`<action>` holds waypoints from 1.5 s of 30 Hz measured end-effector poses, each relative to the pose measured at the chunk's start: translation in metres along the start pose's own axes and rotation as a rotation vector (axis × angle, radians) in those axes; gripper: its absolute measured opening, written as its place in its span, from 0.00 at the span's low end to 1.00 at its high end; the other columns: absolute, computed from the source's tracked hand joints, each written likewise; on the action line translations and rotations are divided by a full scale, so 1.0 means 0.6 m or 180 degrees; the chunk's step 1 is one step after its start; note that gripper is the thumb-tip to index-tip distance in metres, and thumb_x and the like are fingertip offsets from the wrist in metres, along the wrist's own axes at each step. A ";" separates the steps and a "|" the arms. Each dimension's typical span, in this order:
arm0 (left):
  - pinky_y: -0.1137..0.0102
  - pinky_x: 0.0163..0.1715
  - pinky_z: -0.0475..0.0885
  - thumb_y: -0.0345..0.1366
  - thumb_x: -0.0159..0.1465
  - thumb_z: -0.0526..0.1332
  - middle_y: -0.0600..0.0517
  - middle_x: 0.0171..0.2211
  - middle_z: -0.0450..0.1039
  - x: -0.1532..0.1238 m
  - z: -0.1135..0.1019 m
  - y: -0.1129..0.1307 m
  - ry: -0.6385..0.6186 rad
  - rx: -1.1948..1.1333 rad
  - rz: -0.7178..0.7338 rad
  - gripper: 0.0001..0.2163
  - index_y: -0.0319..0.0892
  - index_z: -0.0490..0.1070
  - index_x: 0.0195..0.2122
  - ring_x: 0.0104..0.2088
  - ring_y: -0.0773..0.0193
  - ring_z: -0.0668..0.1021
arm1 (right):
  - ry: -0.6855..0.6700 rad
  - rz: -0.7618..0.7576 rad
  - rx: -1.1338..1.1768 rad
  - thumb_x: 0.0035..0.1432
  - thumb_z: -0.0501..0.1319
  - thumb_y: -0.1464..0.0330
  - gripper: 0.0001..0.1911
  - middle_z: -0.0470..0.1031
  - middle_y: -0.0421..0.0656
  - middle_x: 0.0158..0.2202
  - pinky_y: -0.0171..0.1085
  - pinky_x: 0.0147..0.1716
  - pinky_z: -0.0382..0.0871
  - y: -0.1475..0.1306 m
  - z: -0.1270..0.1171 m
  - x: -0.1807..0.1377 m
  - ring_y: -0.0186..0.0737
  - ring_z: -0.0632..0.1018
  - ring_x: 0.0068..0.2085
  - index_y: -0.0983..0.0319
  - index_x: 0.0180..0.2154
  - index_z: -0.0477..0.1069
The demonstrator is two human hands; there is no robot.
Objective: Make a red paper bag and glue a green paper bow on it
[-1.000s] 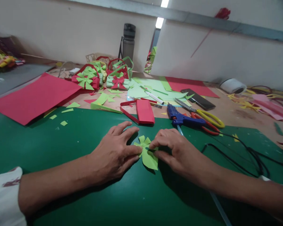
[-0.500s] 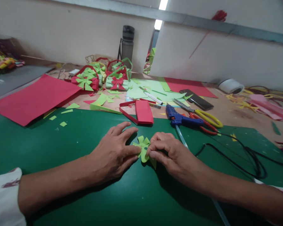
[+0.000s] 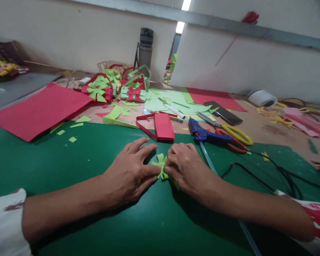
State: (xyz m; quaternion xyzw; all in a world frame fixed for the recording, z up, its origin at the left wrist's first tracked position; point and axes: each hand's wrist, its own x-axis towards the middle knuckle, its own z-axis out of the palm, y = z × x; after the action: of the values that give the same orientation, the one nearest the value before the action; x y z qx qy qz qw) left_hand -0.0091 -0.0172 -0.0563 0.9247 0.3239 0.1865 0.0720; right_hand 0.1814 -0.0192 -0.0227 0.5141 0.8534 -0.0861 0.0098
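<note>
As the thumb of a splayed left hand (image 3: 134,169) presses its left side, a small green paper bow (image 3: 162,163) lies at the frame's center, its right side pinched between the thumb and curled fingers of the right hand (image 3: 186,169). The knuckles partly hide that grip. Too hard a pull there could tear or crease a loop, and a slipping left thumb could let the piece twist. Just above sits a red paper box (image 3: 164,127) at the far edge of a green mat (image 3: 82,163) on the bench (image 3: 274,129). Right of center rests a blue glue gun (image 3: 202,133), its long clear rod (image 3: 208,156) passing beneath the right forearm; a sideways sweep might catch it and drag the gun. Open mat stretches lower center and left; the black cord (image 3: 256,181) crowds the right.
</note>
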 end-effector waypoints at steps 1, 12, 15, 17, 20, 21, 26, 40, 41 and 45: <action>0.46 0.51 0.60 0.38 0.64 0.53 0.42 0.55 0.61 0.000 0.000 0.000 0.0007 -0.0004 0.0002 0.11 0.50 0.75 0.40 0.59 0.42 0.59 | -0.0018 -0.0010 -0.0057 0.58 0.56 0.73 0.08 0.68 0.45 0.33 0.45 0.41 0.56 -0.001 0.000 0.001 0.44 0.66 0.39 0.63 0.26 0.68; 0.46 0.52 0.60 0.38 0.65 0.52 0.42 0.55 0.61 0.003 0.000 -0.002 -0.0022 -0.0040 0.0006 0.11 0.49 0.75 0.39 0.59 0.44 0.59 | 0.0396 -0.0236 0.0102 0.55 0.55 0.77 0.06 0.68 0.46 0.34 0.46 0.42 0.56 -0.002 0.009 0.000 0.44 0.67 0.38 0.64 0.28 0.68; 0.46 0.52 0.60 0.38 0.65 0.52 0.42 0.55 0.61 0.001 0.000 -0.002 -0.0037 -0.0045 0.0002 0.11 0.49 0.75 0.39 0.59 0.45 0.59 | 0.0483 -0.0277 0.0195 0.55 0.54 0.76 0.07 0.67 0.46 0.33 0.45 0.42 0.56 0.002 0.012 -0.001 0.44 0.67 0.37 0.64 0.28 0.67; 0.46 0.52 0.60 0.38 0.65 0.53 0.42 0.55 0.61 0.001 0.000 -0.002 -0.0036 -0.0049 0.0002 0.11 0.49 0.75 0.39 0.59 0.45 0.59 | 0.0532 -0.0281 0.0241 0.56 0.53 0.76 0.07 0.67 0.47 0.33 0.45 0.41 0.57 0.004 0.015 0.000 0.44 0.67 0.37 0.64 0.28 0.66; 0.46 0.52 0.60 0.38 0.65 0.53 0.42 0.55 0.61 0.001 0.001 -0.002 -0.0009 -0.0058 0.0005 0.11 0.48 0.75 0.39 0.59 0.44 0.59 | 0.0590 -0.0291 0.0290 0.57 0.52 0.76 0.08 0.67 0.47 0.33 0.46 0.42 0.57 0.006 0.019 0.003 0.44 0.67 0.37 0.64 0.28 0.66; 0.46 0.52 0.60 0.38 0.65 0.53 0.42 0.55 0.61 0.001 0.001 -0.002 -0.0007 -0.0059 0.0004 0.11 0.48 0.75 0.39 0.59 0.43 0.59 | 0.0611 -0.0304 0.0311 0.57 0.51 0.76 0.08 0.67 0.47 0.33 0.46 0.42 0.57 0.006 0.019 0.003 0.44 0.67 0.37 0.64 0.28 0.65; 0.45 0.52 0.59 0.38 0.65 0.53 0.41 0.55 0.61 0.001 0.000 -0.002 -0.0027 -0.0055 0.0005 0.11 0.49 0.75 0.40 0.59 0.43 0.60 | 0.0680 -0.0522 0.0569 0.58 0.53 0.77 0.08 0.67 0.44 0.34 0.42 0.40 0.58 0.022 0.001 -0.011 0.42 0.67 0.38 0.62 0.29 0.67; 0.45 0.53 0.59 0.37 0.64 0.54 0.42 0.54 0.62 0.002 -0.001 -0.002 -0.0041 -0.0086 -0.0018 0.11 0.49 0.75 0.41 0.59 0.44 0.60 | 0.0209 -0.0076 0.1613 0.50 0.67 0.74 0.08 0.66 0.37 0.31 0.39 0.41 0.57 0.020 0.009 -0.035 0.37 0.68 0.38 0.57 0.24 0.74; 0.45 0.53 0.59 0.37 0.64 0.54 0.43 0.54 0.62 0.001 0.000 -0.002 -0.0030 -0.0088 -0.0008 0.11 0.49 0.75 0.41 0.58 0.44 0.60 | 0.0197 -0.0020 0.1660 0.50 0.67 0.74 0.08 0.66 0.37 0.31 0.39 0.41 0.57 0.020 0.009 -0.033 0.37 0.68 0.38 0.57 0.24 0.74; 0.45 0.53 0.59 0.37 0.64 0.54 0.43 0.54 0.61 0.001 0.000 -0.002 0.0011 -0.0095 0.0018 0.10 0.49 0.75 0.41 0.58 0.45 0.59 | 0.0213 0.0048 0.1610 0.55 0.63 0.74 0.09 0.67 0.37 0.31 0.40 0.41 0.56 0.014 0.010 -0.030 0.37 0.68 0.38 0.59 0.24 0.72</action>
State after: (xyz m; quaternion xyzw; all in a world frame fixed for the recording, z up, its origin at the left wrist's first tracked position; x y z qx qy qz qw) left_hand -0.0095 -0.0157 -0.0563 0.9241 0.3186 0.1931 0.0847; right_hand 0.1968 -0.0320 -0.0280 0.5091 0.8007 -0.2797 -0.1466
